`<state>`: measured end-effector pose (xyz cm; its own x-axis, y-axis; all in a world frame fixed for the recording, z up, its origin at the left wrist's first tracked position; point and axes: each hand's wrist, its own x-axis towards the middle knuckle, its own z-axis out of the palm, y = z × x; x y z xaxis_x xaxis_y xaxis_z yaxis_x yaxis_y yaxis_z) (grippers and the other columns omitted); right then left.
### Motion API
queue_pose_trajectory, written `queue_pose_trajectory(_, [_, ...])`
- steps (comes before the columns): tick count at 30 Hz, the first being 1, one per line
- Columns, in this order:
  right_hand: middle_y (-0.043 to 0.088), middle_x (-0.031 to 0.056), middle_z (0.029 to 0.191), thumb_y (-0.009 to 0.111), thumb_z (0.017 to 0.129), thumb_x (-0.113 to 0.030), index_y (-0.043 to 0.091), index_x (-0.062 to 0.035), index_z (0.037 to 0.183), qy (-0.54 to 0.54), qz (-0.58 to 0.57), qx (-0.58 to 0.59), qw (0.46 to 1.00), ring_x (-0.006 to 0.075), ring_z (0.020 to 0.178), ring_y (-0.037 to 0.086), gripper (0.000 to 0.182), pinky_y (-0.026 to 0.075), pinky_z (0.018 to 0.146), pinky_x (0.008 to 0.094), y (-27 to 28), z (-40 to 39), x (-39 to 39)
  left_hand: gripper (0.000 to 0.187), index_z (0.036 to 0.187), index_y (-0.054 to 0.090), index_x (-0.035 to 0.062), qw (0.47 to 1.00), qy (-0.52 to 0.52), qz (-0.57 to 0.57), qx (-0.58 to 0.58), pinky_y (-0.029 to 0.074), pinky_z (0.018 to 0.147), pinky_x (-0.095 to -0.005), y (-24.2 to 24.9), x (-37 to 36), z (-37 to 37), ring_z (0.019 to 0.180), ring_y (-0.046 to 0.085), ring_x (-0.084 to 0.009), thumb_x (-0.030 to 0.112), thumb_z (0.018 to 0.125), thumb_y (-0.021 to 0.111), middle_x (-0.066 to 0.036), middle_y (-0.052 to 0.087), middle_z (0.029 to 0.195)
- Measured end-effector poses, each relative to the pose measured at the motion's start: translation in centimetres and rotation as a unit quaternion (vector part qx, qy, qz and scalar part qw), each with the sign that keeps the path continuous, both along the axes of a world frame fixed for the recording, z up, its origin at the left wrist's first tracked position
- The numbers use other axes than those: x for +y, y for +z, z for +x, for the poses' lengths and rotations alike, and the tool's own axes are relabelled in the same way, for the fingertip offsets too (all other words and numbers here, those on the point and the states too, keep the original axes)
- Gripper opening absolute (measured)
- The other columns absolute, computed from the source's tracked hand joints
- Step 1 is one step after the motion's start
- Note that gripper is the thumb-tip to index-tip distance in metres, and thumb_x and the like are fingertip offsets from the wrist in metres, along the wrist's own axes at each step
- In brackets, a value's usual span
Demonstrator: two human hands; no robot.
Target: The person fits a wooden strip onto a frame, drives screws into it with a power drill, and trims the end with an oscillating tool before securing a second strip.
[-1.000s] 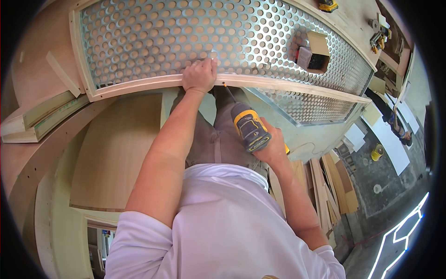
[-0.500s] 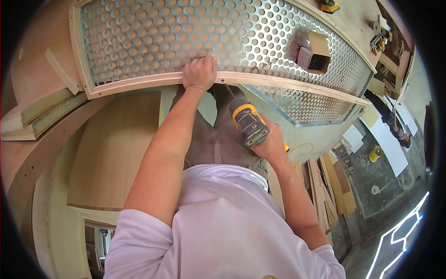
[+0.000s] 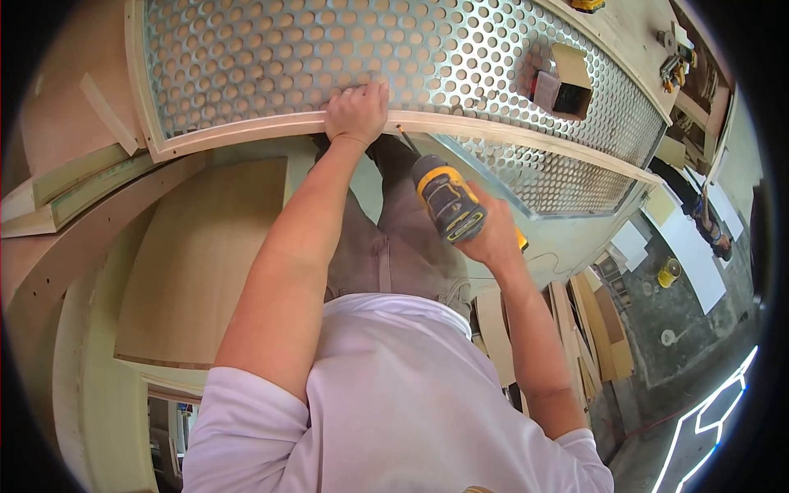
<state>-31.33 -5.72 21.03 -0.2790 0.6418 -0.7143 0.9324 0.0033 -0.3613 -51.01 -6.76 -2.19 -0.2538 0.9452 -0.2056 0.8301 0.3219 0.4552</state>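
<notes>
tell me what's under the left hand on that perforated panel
The left hand lies flat across the wooden frame edge and the perforated metal sheet. Whatever it presses on is covered. The drill bit points just beside it.

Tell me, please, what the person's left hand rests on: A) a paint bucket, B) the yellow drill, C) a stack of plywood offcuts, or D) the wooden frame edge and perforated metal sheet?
D: the left hand presses flat on the wooden frame and the perforated metal sheet, while the right hand grips the yellow drill.
</notes>
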Motion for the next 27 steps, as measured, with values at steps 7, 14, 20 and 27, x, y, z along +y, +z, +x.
queue_pose_trajectory(7, [0.073, 0.0206, 0.096, 0.085, 0.064, -0.018, 0.068, -0.0093, 0.114, -0.006, 0.03, 0.041, 0.999, 0.0436, 0.09, 0.069, 0.053, 0.057, 0.077, 0.0478, -0.7, 1.2, -0.4, 0.036, 0.086, 0.066, 0.0148, 1.0, -0.002, 0.012, -0.009, 0.052, 0.071, -0.0484, 0.0, -0.2, 0.0, 0.069, 0.069, -0.0326, 0.041, 0.104, 0.05, -0.01, 0.072, 0.073])
queue_pose_trajectory(14, [0.072, 0.0234, 0.091, 0.08, 0.067, -0.017, 0.07, -0.0033, 0.097, 0.033, 0.041, -0.01, 0.999, 0.0447, 0.091, 0.069, 0.035, 0.057, 0.08, 0.0458, -1.2, 2.1, 0.3, 0.04, 0.096, 0.067, 0.0146, 1.0, 0.015, 0.015, -0.021, 0.055, 0.076, -0.0492, -1.1, -0.7, 0.3, 0.073, 0.071, -0.036, 0.046, 0.105, 0.045, -0.013, 0.074, 0.079])
queue_pose_trajectory(20, [0.074, 0.0168, 0.093, 0.078, 0.079, -0.015, 0.069, 0.0001, 0.107, 0.034, 0.032, 0.019, 0.999, 0.0339, 0.084, 0.072, 0.032, 0.057, 0.08, 0.04, 0.4, 2.7, 2.3, 0.038, 0.109, 0.068, 0.017, 0.999, 0.032, 0.018, -0.006, 0.055, 0.08, -0.0503, -0.2, -1.1, 0.5, 0.079, 0.071, -0.0378, 0.047, 0.105, 0.045, -0.013, 0.074, 0.083])
queue_pose_trajectory(27, [0.073, 0.0109, 0.097, 0.079, 0.084, -0.014, 0.069, -0.0012, 0.11, -0.038, 0.091, 0.092, 0.991, 0.0236, 0.087, 0.07, 0.03, 0.056, 0.078, 0.037, -0.5, 14.6, -8.3, 0.051, 0.118, 0.067, 0.0129, 0.976, -0.199, 0.078, 0.048, 0.055, 0.088, -0.0465, 1.0, -3.9, -1.0, 0.108, 0.068, -0.0309, 0.056, 0.091, 0.063, -0.011, 0.07, 0.112])
